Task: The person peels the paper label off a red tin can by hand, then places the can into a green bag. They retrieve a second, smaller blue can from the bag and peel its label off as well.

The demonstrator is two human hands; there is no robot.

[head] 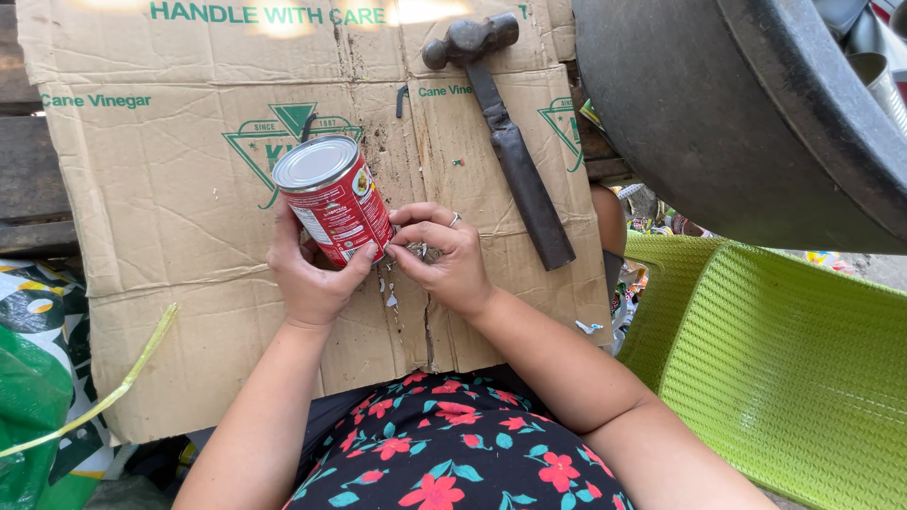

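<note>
A cylindrical tin can with a red paper label and plain silver lid stands tilted on a flattened brown cardboard sheet, near the middle. The left hand wraps its near side, fingers curled round the wall, thumb at the label's lower edge. The right hand, just right of the can, pinches something small and greyish at the can's base; what it is cannot be made out. A dark metal hammer lies farther right.
</note>
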